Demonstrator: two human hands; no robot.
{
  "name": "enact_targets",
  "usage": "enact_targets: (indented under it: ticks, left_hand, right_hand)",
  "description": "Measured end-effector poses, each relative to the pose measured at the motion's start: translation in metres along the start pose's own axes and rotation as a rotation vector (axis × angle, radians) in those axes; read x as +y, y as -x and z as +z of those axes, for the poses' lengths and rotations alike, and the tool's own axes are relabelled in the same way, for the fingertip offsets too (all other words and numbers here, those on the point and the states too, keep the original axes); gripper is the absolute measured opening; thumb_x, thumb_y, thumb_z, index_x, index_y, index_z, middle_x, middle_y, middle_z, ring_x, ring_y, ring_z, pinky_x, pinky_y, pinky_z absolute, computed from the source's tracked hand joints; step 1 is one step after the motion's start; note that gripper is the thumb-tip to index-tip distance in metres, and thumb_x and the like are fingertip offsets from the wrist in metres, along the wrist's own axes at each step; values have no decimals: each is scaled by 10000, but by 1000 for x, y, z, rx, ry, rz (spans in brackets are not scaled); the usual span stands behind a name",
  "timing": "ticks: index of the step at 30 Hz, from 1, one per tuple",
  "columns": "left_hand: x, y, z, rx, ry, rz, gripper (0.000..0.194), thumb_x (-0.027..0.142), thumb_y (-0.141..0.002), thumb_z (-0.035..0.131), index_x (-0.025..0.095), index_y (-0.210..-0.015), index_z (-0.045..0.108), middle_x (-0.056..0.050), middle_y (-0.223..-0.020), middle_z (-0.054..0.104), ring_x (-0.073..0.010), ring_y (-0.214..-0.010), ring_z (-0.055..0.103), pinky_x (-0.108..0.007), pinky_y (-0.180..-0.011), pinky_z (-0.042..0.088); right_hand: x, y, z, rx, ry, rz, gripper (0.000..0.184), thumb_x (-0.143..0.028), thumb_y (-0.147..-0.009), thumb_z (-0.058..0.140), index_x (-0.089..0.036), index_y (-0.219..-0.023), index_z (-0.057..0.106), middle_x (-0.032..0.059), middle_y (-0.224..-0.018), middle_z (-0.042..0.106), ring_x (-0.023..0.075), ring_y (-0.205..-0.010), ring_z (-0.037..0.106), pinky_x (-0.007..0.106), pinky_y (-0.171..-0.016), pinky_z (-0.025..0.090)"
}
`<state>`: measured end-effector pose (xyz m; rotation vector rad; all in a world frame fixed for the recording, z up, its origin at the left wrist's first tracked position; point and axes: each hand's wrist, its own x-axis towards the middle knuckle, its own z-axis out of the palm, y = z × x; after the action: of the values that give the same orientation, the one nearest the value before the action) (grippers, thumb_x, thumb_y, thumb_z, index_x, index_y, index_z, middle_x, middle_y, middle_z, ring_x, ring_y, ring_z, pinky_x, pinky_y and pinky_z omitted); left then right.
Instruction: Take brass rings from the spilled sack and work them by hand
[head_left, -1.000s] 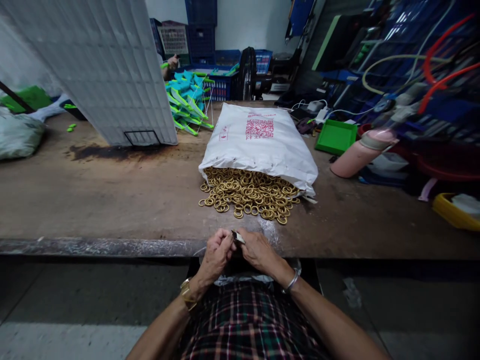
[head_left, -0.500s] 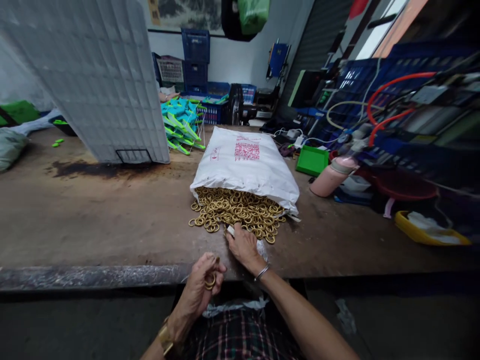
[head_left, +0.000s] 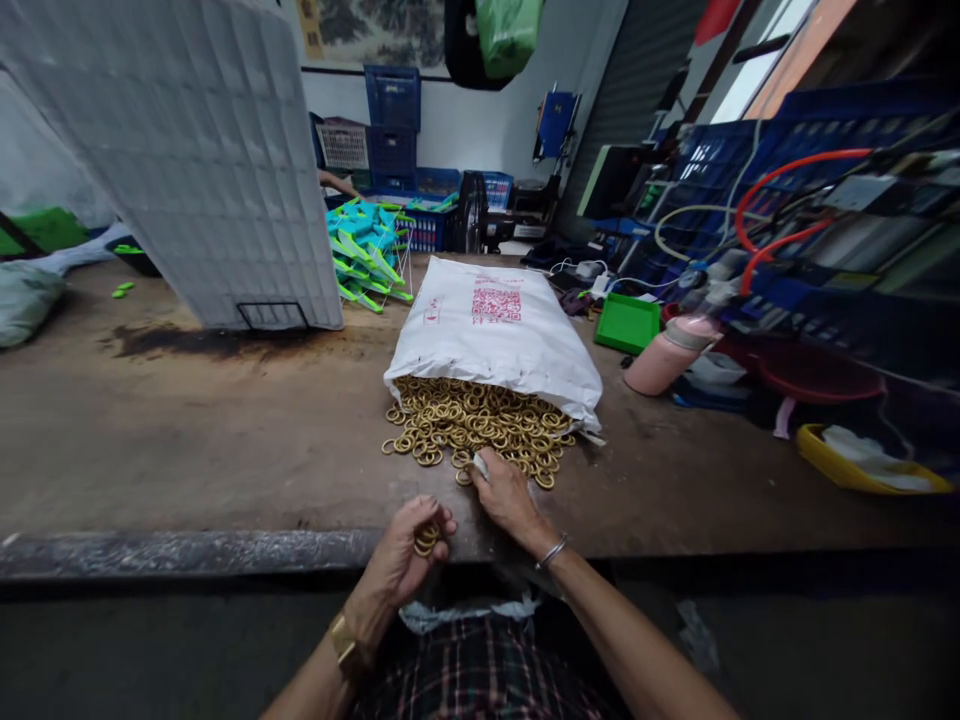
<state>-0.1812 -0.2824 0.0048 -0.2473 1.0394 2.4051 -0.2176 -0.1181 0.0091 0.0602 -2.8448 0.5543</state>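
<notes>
My left hand [head_left: 412, 545] is curled palm-up near the table's front edge, closed around a few brass-coloured rings [head_left: 426, 540]. At the front of a heap of the same loose rings [head_left: 480, 415], my right hand [head_left: 508, 492] reaches in with its fingers bent together. A white wrap [head_left: 481, 465] shows at its fingertips, beside single rings on the wood. What those fingers pinch is hidden. The heap spills from the mouth of a white sack [head_left: 495, 320] with red print, lying on its side.
A ribbed white panel [head_left: 217, 180] stands at the left on the table [head_left: 187, 440]. Behind the sack are teal and lime-green pieces [head_left: 367, 250]. To the right stand a green tray [head_left: 627, 323], a pink bottle [head_left: 670, 357] and a yellow tray [head_left: 870, 465]. A person's arm [head_left: 339, 183] shows beyond the panel.
My right hand has shifted slightly right along the heap's front edge, and rings now show to the left of its fingertips. My left hand keeps its rings, now more visible in the palm.
</notes>
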Motion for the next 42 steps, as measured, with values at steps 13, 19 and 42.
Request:
enact_targets:
  ticks: [13, 19, 42]
  left_hand:
    - [-1, -4, 17, 25, -558, 224, 384, 515, -669, 610, 148, -738, 521, 82, -470, 405, -43, -393, 318, -171, -388, 244]
    - [-4, -2, 12, 120, -692, 450, 231, 374, -743, 566, 149, -690, 558, 38, -553, 488, -76, -507, 406, -195, -509, 331]
    - [-9, 3, 4, -65, -334, 115, 376, 513, -710, 603, 176, -738, 439, 62, -577, 483, -22, -393, 344, -140, -357, 211]
  right_hand:
    - [-9, 31, -12, -119, -425, -186, 173, -301, -845, 455, -185, -747, 537, -14, -629, 502, 113, -572, 416, 218, -554, 300]
    - [-20, 31, -10, -258, -801, 138, 362, -433, -846, 411, -181, -599, 492, -43, -498, 417, 88, -469, 364, 205, -472, 292]
    - [-21, 31, -11, -208, -625, 87, 191, -274, -788, 391, -186, -644, 479, -15, -576, 494, 113, -541, 435, 225, -531, 321]
